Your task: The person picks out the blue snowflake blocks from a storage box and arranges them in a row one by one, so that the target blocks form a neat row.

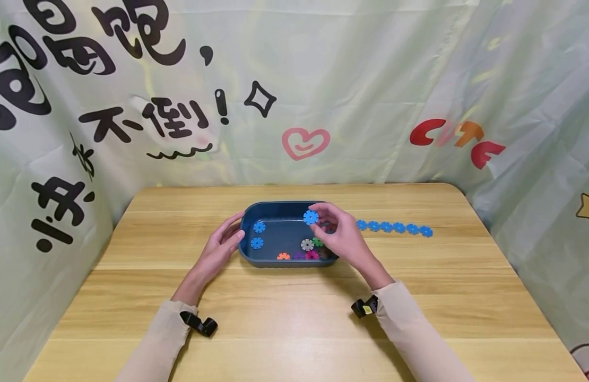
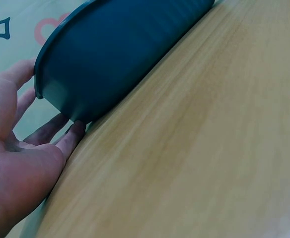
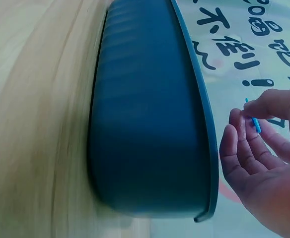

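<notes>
A dark blue tray (image 1: pixel 280 263) with rounded corners sits on the table. My left hand (image 1: pixel 220 247) holds its left end, thumb and fingers against the rim and outer wall. Above the tray's right part, my right hand (image 1: pixel 343 233) pinches a blue notched plastic disc (image 1: pixel 311 217) between thumb and fingers; the right wrist view shows this disc edge-on (image 3: pixel 253 115). Two more blue discs (image 1: pixel 259 227) lie at the left inside the tray. Toward its near right side are a grey disc (image 1: pixel 307 244), a green disc (image 1: pixel 318 242), a pink disc (image 1: pixel 312 255), a purple disc (image 1: pixel 299 255) and an orange disc (image 1: pixel 283 256).
Right of the tray, several blue discs (image 1: pixel 387 226) lie in a row on the wooden table (image 1: pixel 294 318); my right hand may hide its left end. A printed curtain (image 1: pixel 361 95) hangs behind and on both sides. Small black cameras (image 1: pixel 206 326) are strapped to both wrists.
</notes>
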The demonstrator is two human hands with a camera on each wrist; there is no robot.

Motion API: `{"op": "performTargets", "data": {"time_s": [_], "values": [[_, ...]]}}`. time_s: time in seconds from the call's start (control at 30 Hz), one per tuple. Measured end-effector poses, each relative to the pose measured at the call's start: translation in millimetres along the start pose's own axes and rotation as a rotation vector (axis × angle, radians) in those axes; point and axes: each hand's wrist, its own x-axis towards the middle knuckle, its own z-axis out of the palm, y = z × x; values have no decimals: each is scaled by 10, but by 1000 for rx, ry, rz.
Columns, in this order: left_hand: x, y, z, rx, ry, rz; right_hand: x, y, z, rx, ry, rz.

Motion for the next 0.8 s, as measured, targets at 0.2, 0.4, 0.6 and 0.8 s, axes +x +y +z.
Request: {"op": "performTargets", "data": {"time_s": [0.2,0.4,0.6,0.8], "values": [[-1,-6,-4,-3,0,0,-63,13,-64,-24,22,1],[2,-4,-2,2,5,-9,-131,23,-149,-54,39,4],[13,-6,-1,-1,1,-1,-193,44,-240,-49,63,-3],[8,-12,-8,-11,-1,9,-244,53,-326,-61,80,18]]}}
